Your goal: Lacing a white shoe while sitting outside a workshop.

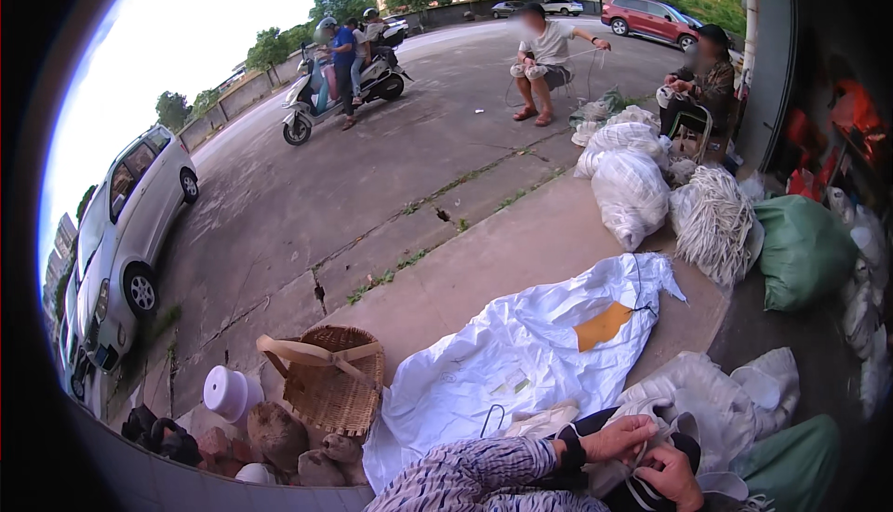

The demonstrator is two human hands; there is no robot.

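Note:
At the lower right, my left hand (621,439) comes out of a dark cuff below a patterned sleeve, its fingers pinched on a thin off-white cloth strip (640,457). My right hand (672,477) is closed on the same pale material, just to the right and nearer. Both hands are close together over dark fabric at my lap. A heap of off-white cloth (712,400) lies right behind them. Whether the strip is part of a larger piece, I cannot tell. A white woven sack (493,354) is spread flat to the left, with an orange-brown patch (603,326) on it.
Left of the sack stand a wicker basket (339,396), a white spool-shaped stool (231,393) and stones (277,433). Stuffed white bags (631,198), a bundle of pale strips (714,224) and a green sack (805,252) are beyond. Two seated people, a scooter with riders and parked cars are farther off.

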